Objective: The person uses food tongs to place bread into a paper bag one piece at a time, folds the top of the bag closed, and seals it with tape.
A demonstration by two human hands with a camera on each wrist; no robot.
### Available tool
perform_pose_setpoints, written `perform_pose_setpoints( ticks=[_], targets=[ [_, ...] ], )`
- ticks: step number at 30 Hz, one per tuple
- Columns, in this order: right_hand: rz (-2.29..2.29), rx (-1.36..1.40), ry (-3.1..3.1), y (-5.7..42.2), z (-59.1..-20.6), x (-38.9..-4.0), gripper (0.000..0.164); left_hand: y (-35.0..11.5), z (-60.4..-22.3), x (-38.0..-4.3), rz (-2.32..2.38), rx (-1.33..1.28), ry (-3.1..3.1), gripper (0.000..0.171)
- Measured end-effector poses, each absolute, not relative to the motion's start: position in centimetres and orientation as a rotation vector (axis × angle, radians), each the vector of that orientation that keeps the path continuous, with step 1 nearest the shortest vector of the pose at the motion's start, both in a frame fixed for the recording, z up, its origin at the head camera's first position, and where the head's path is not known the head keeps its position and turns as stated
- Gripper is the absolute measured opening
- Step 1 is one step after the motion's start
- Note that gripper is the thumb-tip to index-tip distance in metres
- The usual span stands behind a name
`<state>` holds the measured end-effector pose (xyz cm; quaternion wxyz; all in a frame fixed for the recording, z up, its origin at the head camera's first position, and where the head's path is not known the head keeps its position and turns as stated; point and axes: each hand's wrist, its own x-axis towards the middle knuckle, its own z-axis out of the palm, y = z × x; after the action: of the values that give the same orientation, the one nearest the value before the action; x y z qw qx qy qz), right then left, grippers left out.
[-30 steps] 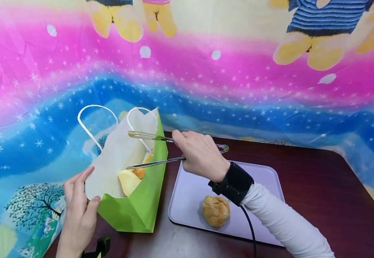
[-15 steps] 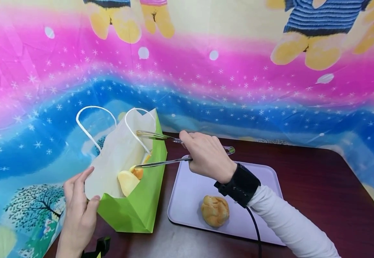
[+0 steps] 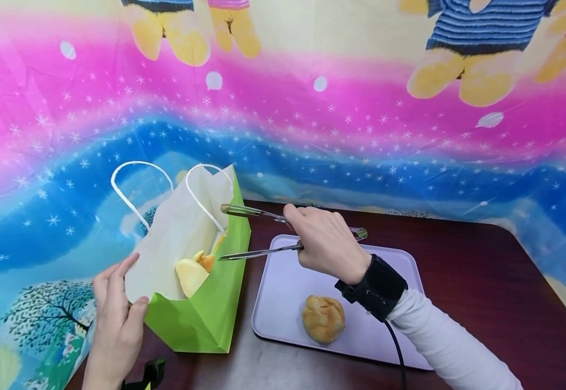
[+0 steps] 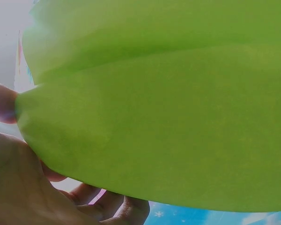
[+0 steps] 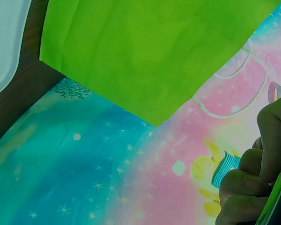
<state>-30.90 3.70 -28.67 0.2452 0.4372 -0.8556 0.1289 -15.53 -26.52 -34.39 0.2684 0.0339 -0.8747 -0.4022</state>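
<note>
My left hand (image 3: 117,317) grips the near left side of a green paper bag (image 3: 192,325), thumb and fingers at its rim; in the left wrist view the green paper (image 4: 168,126) fills most of the picture. Inside the bag's white lining show a pale yellow piece (image 3: 191,277) and an orange-brown piece (image 3: 207,262), both bread-like. My right hand (image 3: 331,244) holds metal tongs (image 3: 260,252) around the middle. Their arms stand spread beside the bag's right rim, nothing between the tips. A round, golden-brown bun (image 3: 324,319) sits on a pale purple tray (image 3: 287,287).
White cord handles (image 3: 136,162) stand up from the bag. The tray lies right of the bag on a dark wooden table (image 3: 497,292). A printed cloth (image 3: 283,119) hangs behind the table. From my right wrist strap a black cable (image 3: 397,346) trails across the tray.
My right hand has moved right and slightly toward me, drawing the tongs' tips from over the bag's opening to its right side. The left hand still holds the bag.
</note>
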Motion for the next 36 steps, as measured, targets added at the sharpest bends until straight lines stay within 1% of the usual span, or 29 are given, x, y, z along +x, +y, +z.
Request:
perform_pose_setpoints(
  ticks=[27,36],
  targets=[
    [0.346,1.162,-2.470,6.4,-32.0,-30.5,0.038,-26.8,-34.5,-15.5,-1.108,0.054,-2.332,0.055],
    [0.343,1.159,-2.516,7.3,-33.2,-30.8,0.039,-26.7,-34.3,-15.7,-1.109,0.046,-2.338,0.056]
  ],
)
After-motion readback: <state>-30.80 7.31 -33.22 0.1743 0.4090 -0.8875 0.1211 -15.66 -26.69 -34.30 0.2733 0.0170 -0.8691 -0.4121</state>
